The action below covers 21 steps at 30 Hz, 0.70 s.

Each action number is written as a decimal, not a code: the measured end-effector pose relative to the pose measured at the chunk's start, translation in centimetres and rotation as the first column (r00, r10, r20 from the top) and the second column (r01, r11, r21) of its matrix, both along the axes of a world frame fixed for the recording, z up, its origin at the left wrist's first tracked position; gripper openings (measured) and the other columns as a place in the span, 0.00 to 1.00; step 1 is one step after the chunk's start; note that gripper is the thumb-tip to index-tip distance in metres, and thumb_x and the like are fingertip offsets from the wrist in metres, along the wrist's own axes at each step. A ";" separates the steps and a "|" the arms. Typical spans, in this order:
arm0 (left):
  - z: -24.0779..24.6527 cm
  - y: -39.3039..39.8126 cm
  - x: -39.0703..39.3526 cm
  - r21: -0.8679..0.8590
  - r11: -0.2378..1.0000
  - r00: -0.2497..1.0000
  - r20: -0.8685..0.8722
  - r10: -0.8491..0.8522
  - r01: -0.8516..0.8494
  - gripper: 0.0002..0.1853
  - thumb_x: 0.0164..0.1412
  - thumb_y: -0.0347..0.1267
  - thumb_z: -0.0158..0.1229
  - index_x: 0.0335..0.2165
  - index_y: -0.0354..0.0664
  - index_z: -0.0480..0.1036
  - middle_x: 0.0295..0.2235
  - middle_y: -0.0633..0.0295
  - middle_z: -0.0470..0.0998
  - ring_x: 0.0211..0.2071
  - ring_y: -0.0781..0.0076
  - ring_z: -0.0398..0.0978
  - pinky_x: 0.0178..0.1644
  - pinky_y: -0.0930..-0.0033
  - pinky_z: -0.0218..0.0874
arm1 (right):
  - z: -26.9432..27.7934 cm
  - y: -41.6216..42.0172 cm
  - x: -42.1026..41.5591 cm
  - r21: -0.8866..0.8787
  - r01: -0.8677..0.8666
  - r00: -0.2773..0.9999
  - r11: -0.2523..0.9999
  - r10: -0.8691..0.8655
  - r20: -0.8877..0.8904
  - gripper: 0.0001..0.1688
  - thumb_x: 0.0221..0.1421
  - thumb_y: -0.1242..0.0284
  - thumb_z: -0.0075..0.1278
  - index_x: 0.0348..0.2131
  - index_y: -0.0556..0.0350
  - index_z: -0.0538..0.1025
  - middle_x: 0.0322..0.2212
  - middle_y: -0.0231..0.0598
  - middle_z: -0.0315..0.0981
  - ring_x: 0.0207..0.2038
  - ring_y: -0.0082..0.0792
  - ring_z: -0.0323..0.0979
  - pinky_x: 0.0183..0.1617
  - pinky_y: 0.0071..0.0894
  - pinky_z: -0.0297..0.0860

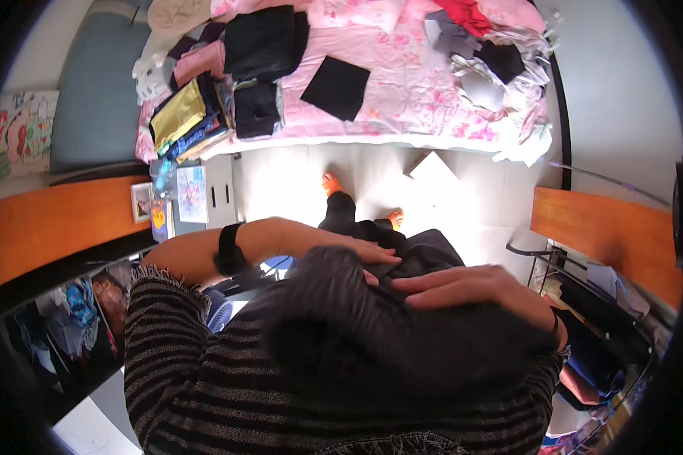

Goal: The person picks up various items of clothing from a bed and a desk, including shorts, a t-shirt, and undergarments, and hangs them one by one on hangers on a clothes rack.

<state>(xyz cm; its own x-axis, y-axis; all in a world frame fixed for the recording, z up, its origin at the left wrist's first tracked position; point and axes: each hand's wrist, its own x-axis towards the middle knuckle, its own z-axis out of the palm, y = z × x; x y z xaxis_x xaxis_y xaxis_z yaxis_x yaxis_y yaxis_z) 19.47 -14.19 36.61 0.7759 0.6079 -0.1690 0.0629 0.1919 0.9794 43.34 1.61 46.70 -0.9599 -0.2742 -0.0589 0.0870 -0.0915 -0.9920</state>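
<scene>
A dark grey garment (341,313) is bunched in front of my chest, with part of it drooping over my lap. My left hand (364,250) reaches across from the left, its fingers laid along the cloth and a fold of fabric over its wrist side. From the right, my right hand (461,284) presses its outstretched fingers on the same garment; its thumb is hidden. Dark fabric covers the area below the right wrist. On the bed ahead, a folded black garment (337,88) lies by itself on the pink floral sheet (401,94).
Folded clothes (179,116) are stacked at the bed's left, beside black folded clothes (260,45). Loose clothes (489,68) heap at its right. A small cabinet (221,187), an open drawer of clothes (74,318) and a metal-framed rack (580,284) flank me. A pale box (435,170) sits on the floor.
</scene>
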 end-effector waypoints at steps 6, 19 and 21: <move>-2.4 -1.8 -2.6 -0.152 0.988 0.997 -0.082 -0.008 -0.004 0.34 0.60 0.35 0.55 0.61 0.37 0.53 0.63 0.49 0.51 0.64 0.60 0.48 0.66 0.59 0.39 | -1.0 -0.5 -3.2 0.016 0.798 0.428 0.602 -0.585 0.689 0.24 0.56 0.62 0.47 0.40 0.70 0.73 0.32 0.45 0.77 0.32 0.32 0.77 0.37 0.28 0.73; -1.2 -3.2 -10.0 -0.001 0.996 0.993 0.077 0.093 -0.094 0.33 0.59 0.33 0.55 0.60 0.37 0.54 0.61 0.50 0.56 0.61 0.62 0.54 0.66 0.62 0.42 | -2.8 1.8 -15.1 0.747 0.291 0.951 0.598 -0.266 -0.158 0.39 0.50 0.74 0.54 0.59 0.59 0.57 0.58 0.52 0.55 0.62 0.48 0.52 0.64 0.38 0.49; -0.2 -4.5 -13.2 -0.097 0.993 0.991 0.114 0.073 -0.062 0.34 0.59 0.33 0.55 0.60 0.37 0.53 0.61 0.50 0.56 0.61 0.61 0.54 0.66 0.62 0.42 | -2.4 0.7 -18.2 0.693 0.014 1.000 0.720 -0.028 0.008 0.37 0.55 0.60 0.52 0.60 0.49 0.60 0.62 0.52 0.48 0.66 0.48 0.43 0.66 0.45 0.43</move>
<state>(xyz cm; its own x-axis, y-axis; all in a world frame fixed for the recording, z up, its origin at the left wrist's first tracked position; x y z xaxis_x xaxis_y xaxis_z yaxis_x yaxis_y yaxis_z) 6.27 -18.69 36.42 0.7514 0.6453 -0.1378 -0.0674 0.2828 0.9568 25.16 2.30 44.28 -0.9619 -0.1300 -0.2404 0.1107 0.6190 -0.7776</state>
